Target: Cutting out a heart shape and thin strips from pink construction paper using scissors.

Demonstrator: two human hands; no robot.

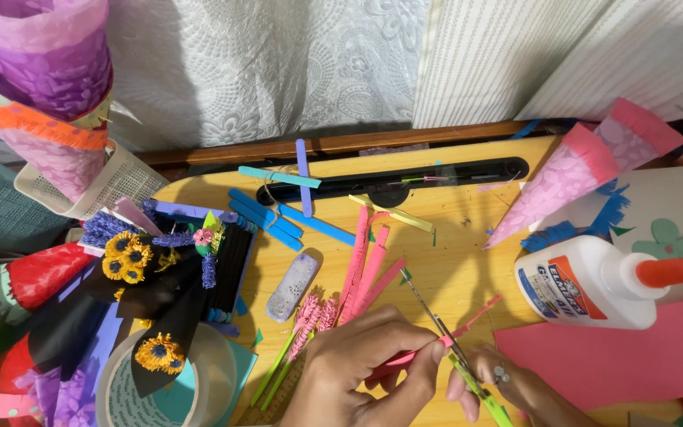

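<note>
- Two hands meet at the near edge of the wooden table (452, 261), and between them we see one narrow pink paper strip (468, 320).
- Our left hand (365, 372) pinches the near-left part of the strip; its fingers (416, 352) are closed narrow around the paper, thumb against forefinger.
- Our right hand (515, 387) holds small scissors (448, 340) with green handles; these fingers are curled around the handles, and the thin blades point far and a little left.
- The long axis of the strip runs from near-left to far-right, so the free end lies to the right of the left fingers. The blades cross it almost at a right angle, just beside the fingertips of the left hand.
- Both hands touch their thing already; the left one is nearer to the strip, the right one reaches it only through the blades.
- We cannot tell how wide the blades stand, because they are thin and a little blurred where they meet the paper.
- The lower part of both hands and of the handles is cut off by the frame edge.
- More pink fringed strips (365, 265) lie just beyond, a white glue bottle (594, 281) lies on its side to the right, and a pink paper sheet (618, 356) lies near-right.
</note>
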